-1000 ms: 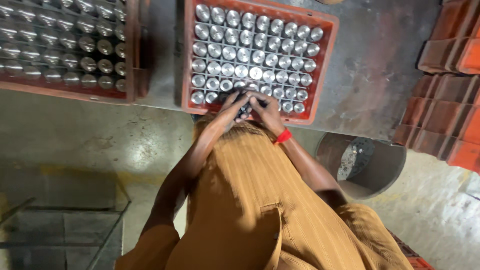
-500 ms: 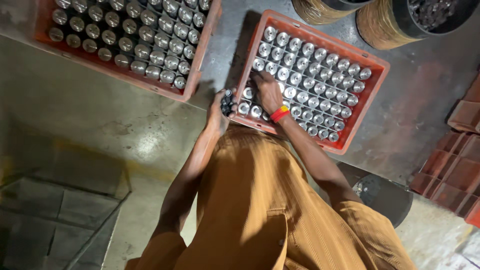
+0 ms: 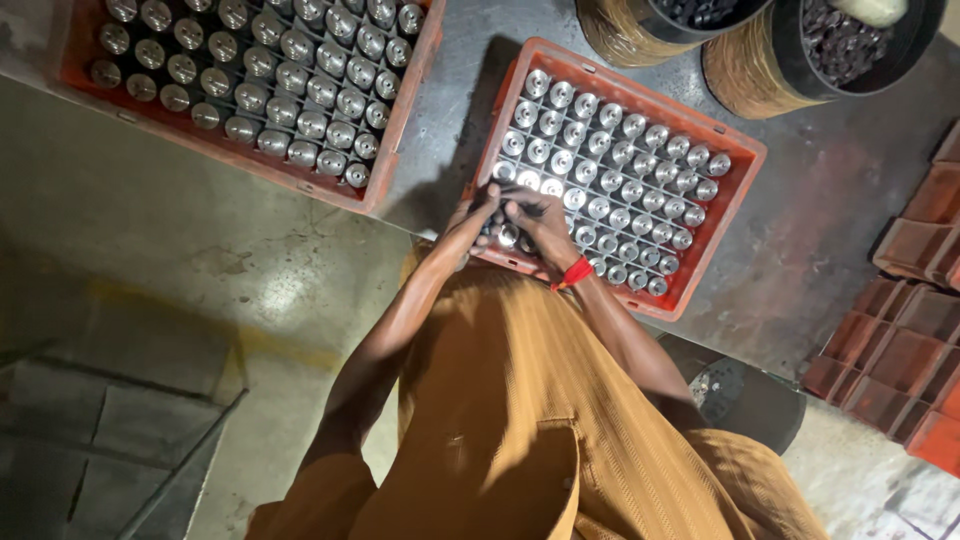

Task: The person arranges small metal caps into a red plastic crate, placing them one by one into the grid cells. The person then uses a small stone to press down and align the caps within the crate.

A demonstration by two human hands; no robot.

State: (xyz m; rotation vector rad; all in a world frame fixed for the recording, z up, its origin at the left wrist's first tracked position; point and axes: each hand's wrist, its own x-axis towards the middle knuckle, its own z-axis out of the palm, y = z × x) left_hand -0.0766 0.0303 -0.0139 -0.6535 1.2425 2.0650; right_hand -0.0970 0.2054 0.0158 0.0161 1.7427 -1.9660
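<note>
Both our hands have shifted along the red crate (image 3: 745, 160)'s near-left corner; left hand (image 3: 478, 215) and right hand (image 3: 540, 222) curl around metal cylinders (image 3: 505, 237), grip unclear.

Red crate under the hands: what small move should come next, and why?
Probably set a metal cylinder into the near corner of the red crate. Both the left hand and the right hand meet there over metal cylinders, upright in rows; whether they grip one is unclear.

left hand (image 3: 478, 218) and right hand (image 3: 535, 228) hide the crate's (image 3: 745, 185) near corner; what their fingers grip is unclear.
</note>
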